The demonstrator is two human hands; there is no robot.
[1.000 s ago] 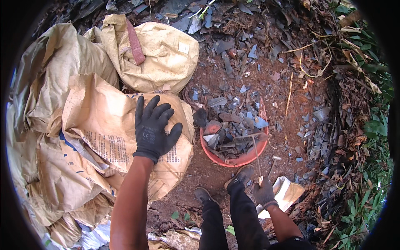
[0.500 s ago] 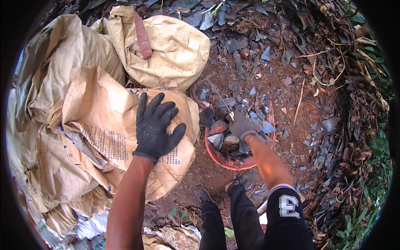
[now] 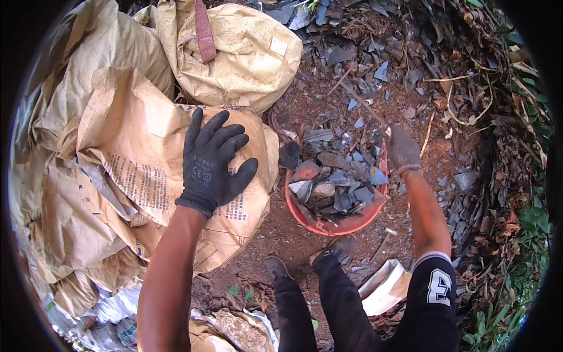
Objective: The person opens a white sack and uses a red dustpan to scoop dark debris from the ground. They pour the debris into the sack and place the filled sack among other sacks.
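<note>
The big tan woven sacks [image 3: 105, 176] heaped on the left take up most of the ground, and the nearest one, printed and creased, looks stuffed firm and heavy; its slick plastic weave would slide under a flat palm, so I'd judge the bunched corners or a folded top edge the place to grip it. Another sack with a reddish strap [image 3: 234, 53] lies at the far side. To the right of them, on the red dirt between the person's shoes, sits the orange basin [image 3: 328, 223], piled with grey slate-like shards [image 3: 337, 176]; those look stiff, sharp-edged and brittle, and the full basin would be weighty, best taken by its rim on two sides. The left hand [image 3: 210, 161], in a dark glove, lies flat on the near sack with fingers spread wide, pressing rather than clutching anything. The right hand [image 3: 403, 149], in a grey glove, is at the basin's far right rim, curled about a thin stick or handle [image 3: 363, 105] that slants away to the far left; how tightly it closes I cannot tell. Half a second ago that right hand was over the middle of the shards; it has now moved out to the right edge, while the left has stayed put on the sack.
</note>
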